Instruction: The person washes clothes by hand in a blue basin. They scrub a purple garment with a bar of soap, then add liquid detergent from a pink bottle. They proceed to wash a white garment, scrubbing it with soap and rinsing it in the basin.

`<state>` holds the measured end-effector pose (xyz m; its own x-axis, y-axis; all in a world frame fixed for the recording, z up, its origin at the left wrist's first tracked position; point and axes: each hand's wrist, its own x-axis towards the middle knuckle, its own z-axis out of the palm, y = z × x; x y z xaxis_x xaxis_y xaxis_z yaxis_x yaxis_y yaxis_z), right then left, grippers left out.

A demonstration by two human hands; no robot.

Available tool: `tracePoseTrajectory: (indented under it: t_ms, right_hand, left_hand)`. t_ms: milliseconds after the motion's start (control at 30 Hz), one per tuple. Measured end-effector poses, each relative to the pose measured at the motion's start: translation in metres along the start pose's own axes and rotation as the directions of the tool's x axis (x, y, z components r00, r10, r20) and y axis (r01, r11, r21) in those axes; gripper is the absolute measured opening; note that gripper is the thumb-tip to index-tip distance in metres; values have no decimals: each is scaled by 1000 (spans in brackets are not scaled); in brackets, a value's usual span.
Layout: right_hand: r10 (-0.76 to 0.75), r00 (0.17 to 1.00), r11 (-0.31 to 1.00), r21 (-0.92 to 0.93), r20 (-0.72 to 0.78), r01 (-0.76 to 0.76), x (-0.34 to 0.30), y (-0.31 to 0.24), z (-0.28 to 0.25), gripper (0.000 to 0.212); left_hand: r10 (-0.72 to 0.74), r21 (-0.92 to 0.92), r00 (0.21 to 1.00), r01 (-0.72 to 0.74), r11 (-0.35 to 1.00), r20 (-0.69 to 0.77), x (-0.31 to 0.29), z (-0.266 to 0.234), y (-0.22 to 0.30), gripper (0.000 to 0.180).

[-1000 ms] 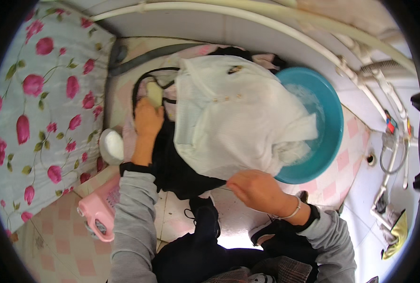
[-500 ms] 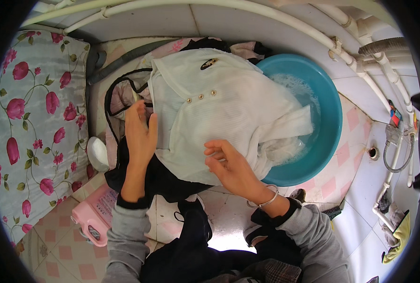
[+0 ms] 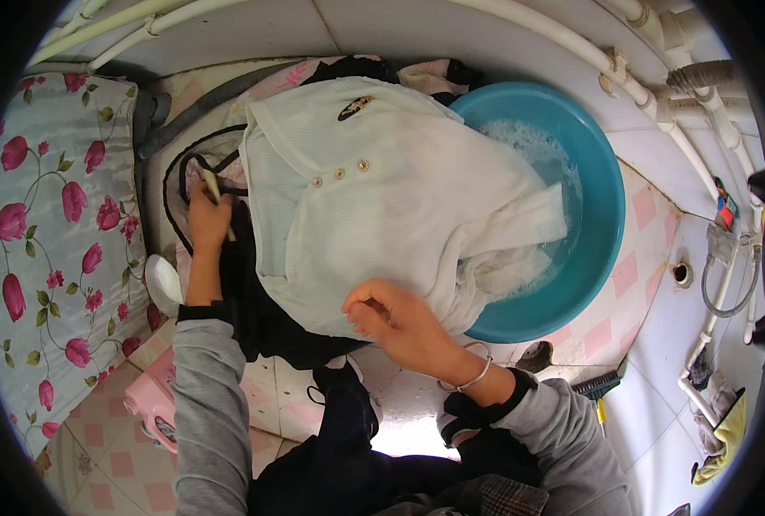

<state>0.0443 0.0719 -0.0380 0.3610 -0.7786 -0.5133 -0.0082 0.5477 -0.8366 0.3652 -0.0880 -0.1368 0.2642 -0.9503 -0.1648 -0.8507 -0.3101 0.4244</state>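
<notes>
Two hands are at the near side of a white garment [image 3: 374,189], which lies spread in the middle, over darker cloths, its right part going down into a round blue basin [image 3: 608,249]. The left hand [image 3: 207,222] holds a pale bar [image 3: 212,184], seen almost on its narrow edge, between the thumb and the fingers (it looks like soap, but I judge this only from the shape). The right hand [image 3: 421,340] has half-bent fingers and nothing that I can see between them; it is over the garment's near edge, and if it touches I cannot tell.

The bar should be light and stiff, and probably slippery if wet; it is better to grip it by its long sides. The garment seems soft and limp, with fine ribs, and its part in the basin will likely be heavier from water. A double fold near the rim would be a safer hold than the row of small round buttons [image 3: 339,174].

White suds [image 3: 528,142] float on the water, smooth plastic around them. At left, a patterned pink cloth [image 3: 196,168] has black trim; nearer, a black cloth [image 3: 253,322] lies crumpled, beside a white rounded bowl [image 3: 162,280].
</notes>
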Motion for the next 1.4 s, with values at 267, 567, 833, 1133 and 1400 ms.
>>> tracePoseTrajectory:
  t_ms: [267, 567, 833, 1133, 1400]
  right_hand:
    - [-164, 985, 965, 201, -51, 171, 6, -6, -1, 40]
    - [239, 969, 664, 738, -59, -119, 8, -21, -6, 51]
    - [282, 958, 832, 511, -54, -217, 8, -27, -23, 20]
    - [-265, 917, 935, -310, -297, 170, 4, -33, 29, 40]
    - [-502, 820, 777, -560, -276, 287, 6, -33, 35, 42]
  left_hand:
    - [269, -131, 941, -299, 945, -206, -101, -37, 105, 46]
    - [711, -680, 632, -375, 630, 309, -178, -27, 172, 57]
    - [168, -290, 893, -44, 956, 418, -110, -11, 117, 30]
    - [264, -744, 712, 526, 413, 650, -148, -67, 142, 26]
    - [304, -756, 693, 580, 302, 653, -154, -49, 125, 33]
